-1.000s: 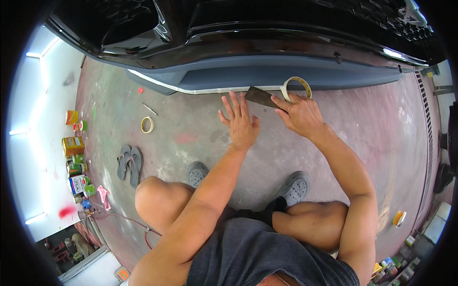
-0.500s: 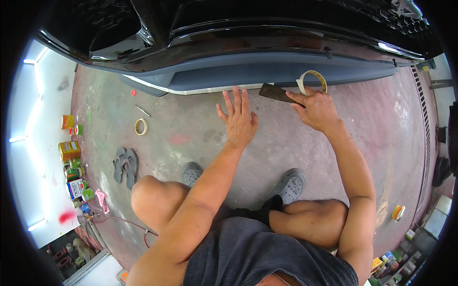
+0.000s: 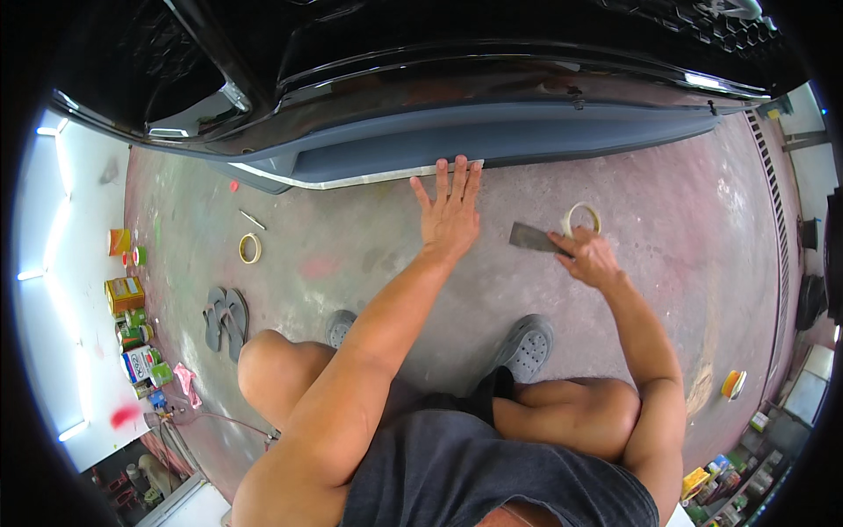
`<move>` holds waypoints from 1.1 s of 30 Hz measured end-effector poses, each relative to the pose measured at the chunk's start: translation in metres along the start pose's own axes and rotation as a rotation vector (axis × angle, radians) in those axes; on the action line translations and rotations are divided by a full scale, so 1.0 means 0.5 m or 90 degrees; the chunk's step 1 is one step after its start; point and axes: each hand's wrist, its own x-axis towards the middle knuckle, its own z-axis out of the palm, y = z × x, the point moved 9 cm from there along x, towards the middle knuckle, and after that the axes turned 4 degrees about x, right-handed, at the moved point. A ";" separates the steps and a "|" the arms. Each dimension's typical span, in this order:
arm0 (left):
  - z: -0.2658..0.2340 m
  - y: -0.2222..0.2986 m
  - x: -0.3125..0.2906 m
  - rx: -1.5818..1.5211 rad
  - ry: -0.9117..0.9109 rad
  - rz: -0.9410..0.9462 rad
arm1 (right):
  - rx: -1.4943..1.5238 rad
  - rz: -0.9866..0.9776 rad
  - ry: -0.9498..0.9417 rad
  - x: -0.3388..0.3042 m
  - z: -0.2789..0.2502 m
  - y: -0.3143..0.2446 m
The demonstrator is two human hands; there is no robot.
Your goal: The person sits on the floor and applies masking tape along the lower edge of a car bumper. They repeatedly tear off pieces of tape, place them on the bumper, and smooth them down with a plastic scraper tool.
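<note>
A strip of cream masking tape [image 3: 369,178] runs along the lower edge of the grey lip [image 3: 386,145] under a black car bumper [image 3: 395,75]. The fingertips of my left hand [image 3: 451,220] rest on that strip near its right end, fingers stretched and spread. Lower and to the right, my right hand [image 3: 594,256] grips a flat, dark rectangular scraper [image 3: 533,238] that points left. A roll of masking tape [image 3: 582,219] is held in the same hand, standing up behind the fingers. Both held things are apart from the bumper.
On the floor to the left lie another tape roll [image 3: 250,249], a pen-like tool [image 3: 253,220], a small red disc [image 3: 234,186] and grey flip-flops [image 3: 226,320]. Paint cans [image 3: 125,295] line the left wall. A floor drain grating [image 3: 772,202] runs along the right.
My right hand has drawn down from the lip with the scraper and tape roll. My left hand has moved slightly right and up, onto the tape's end.
</note>
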 end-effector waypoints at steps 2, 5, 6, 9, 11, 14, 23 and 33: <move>-0.002 0.007 0.012 0.047 -0.024 -0.015 | -0.007 -0.001 -0.012 -0.027 0.105 0.027; -0.016 0.019 0.001 0.044 -0.047 -0.017 | -0.020 -0.001 -0.015 -0.042 0.145 0.005; -0.022 0.022 -0.001 0.028 -0.046 -0.011 | -0.032 0.001 -0.009 -0.034 0.138 -0.008; -0.061 0.042 -0.040 -0.018 0.149 0.111 | 0.161 0.083 -0.036 -0.009 0.122 0.000; -0.036 0.036 -0.048 -0.293 0.119 0.055 | 0.339 0.078 0.104 -0.001 0.069 -0.011; -0.002 0.048 -0.047 -0.599 -0.003 -0.037 | 0.473 0.050 0.160 0.017 0.015 -0.046; -0.054 0.126 -0.048 -0.675 0.136 -0.044 | 0.381 -0.092 0.239 0.039 -0.040 -0.102; -0.082 0.126 -0.064 -0.707 0.178 -0.121 | 0.277 -0.126 0.244 0.051 -0.061 -0.113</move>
